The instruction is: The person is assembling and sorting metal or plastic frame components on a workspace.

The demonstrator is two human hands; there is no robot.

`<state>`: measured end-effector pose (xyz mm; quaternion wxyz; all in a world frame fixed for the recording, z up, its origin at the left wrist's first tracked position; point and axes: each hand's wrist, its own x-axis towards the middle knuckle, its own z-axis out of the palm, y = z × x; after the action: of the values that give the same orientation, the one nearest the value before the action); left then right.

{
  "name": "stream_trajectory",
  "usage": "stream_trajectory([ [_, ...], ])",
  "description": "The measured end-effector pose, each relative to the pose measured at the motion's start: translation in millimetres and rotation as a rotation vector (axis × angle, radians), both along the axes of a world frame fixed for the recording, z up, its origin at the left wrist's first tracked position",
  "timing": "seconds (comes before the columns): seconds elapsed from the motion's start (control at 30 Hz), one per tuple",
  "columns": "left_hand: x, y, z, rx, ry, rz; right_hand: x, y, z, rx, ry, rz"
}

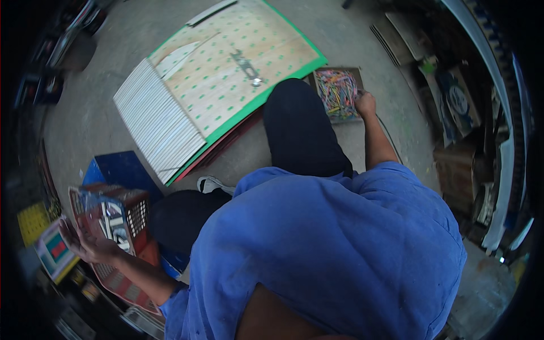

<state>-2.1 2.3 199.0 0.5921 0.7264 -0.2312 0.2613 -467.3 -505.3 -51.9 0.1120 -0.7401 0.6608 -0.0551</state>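
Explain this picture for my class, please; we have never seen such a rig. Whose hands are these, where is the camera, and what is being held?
There is no robot here: a person works with two bare hands. The single picture comes from a wide fisheye camera on the person's head, looking down, so straight edges bend near the rim.

On the floor lies a green-edged board bearing white strips and a metal piece. Beside it, a box contains many thin coloured pieces.

The right hand is curled at the box's right edge; whether it grips anything is unclear. The left hand is open by a red basket, with nothing visibly held.
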Motion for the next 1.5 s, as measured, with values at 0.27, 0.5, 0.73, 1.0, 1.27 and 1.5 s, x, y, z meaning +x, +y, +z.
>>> stream_trajectory([
  [0.27, -106, -187, -64, 0.323, 0.310, -0.662, -55, 29, -103, 0.276, 0.017, -0.244],
  [0.5, -109, -242, -159, 1.031, 0.466, -0.691, -35, 8, -131, 0.358, -0.004, -0.195],
  [0.73, -117, -258, -171, 1.240, 0.317, -0.628, -41, -31, -184, 0.349, 0.063, -0.259],
  [1.0, -124, -262, -165, 1.286, 0.255, -0.626, -13, -46, -182, 0.423, 0.159, -0.413],
  [1.27, -125, -262, -168, 1.266, 0.255, -0.632, -43, -56, -207, 0.440, 0.188, -0.255],
  [1.5, -123, -260, -168, 1.242, 0.239, -0.618, -74, -37, -165, 0.698, -0.718, -0.533],
])
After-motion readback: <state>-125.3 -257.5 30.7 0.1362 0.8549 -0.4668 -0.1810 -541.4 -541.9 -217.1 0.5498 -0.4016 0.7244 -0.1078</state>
